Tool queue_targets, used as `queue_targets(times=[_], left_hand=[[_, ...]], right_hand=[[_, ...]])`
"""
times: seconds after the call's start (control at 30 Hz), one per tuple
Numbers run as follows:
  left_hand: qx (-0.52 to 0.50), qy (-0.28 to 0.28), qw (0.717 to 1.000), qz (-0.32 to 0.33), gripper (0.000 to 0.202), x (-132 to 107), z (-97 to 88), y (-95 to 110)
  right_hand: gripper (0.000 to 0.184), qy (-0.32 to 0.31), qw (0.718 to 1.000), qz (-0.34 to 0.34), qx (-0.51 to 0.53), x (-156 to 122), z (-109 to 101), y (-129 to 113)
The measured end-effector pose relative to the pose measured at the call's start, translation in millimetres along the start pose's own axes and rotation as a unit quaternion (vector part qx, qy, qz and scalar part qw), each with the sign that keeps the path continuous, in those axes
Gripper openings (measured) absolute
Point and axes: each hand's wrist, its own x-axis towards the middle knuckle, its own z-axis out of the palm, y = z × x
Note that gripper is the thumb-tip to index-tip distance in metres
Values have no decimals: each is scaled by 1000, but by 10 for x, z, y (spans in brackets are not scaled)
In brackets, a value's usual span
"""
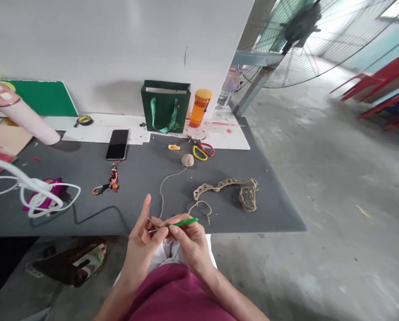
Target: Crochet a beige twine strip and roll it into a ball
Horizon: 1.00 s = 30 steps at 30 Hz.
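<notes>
Two-handed job: right hand (193, 244) grips green crochet hook (186, 221), left hand (140, 245) pinches yarn (161, 188) near hook tip. Yarn ball (187, 160) at 1 o'clock from hands, lacy strip (226, 182) at 2. Imo keep feed slack, tension even, else loops tighten.

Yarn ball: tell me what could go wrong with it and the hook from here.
The ball lies loose on the table, its yarn running toward the left hand; a hard tug might set it rolling. The scissors lie right by it, so the yarn could catch on them if it rolled that way. The right hand holds the hook by the table's front edge, so a slip might drop it into the lap.
</notes>
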Motion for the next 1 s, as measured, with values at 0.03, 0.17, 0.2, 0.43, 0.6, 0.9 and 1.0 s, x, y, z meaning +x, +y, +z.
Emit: queue_targets(times=[0.03,0.17,0.2,0.43,0.6,0.9,1.0], left_hand=[[22,5,1000,7,91,-1,-2,-1],[78,12,996,34,89,10,-10,-18],[87,13,995,42,89,13,-6,-22],[123,82,980,136,91,16,52,-6],[97,163,966,177,86,179,-95,53],[-9,260,937,234,101,558,-540,118],[-8,283,928,241,99,625,-666,100]], right_hand=[[16,0,1000,-1,-3,5,0,-3],[16,7,999,-30,-24,23,17,-30],[16,13,999,-42,-33,27,24,-37],[45,-74,993,66,-62,27,20,-8],[47,-102,974,57,-196,79,-142,-100],[40,22,938,0,-345,254,-919,-557],[43,114,916,-39,-383,291,-1284,-738]])
